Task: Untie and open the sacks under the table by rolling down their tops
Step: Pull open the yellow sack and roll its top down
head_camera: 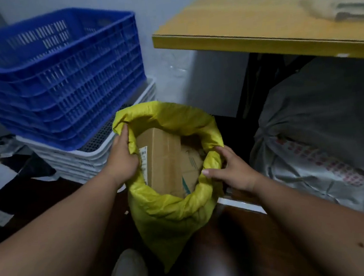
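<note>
Open yellow woven plastic sack (173,216), top rolled down into a thick rim, standing on the dark floor at centre frame. Left hand (123,159) grips the rim at 9 o'clock, fingers curled inside; right hand (231,171) pinches the rim at 3 o'clock. Inside: brown cardboard box (163,162) bearing a white printed label (143,155), text illegible. Blue slatted plastic crate (55,76) at 10 o'clock; yellow-topped worktop (254,21) at 1 o'clock, with a tied grey sack (314,138) beneath.

Yellow table (254,19) – pale wall (160,17)
</note>
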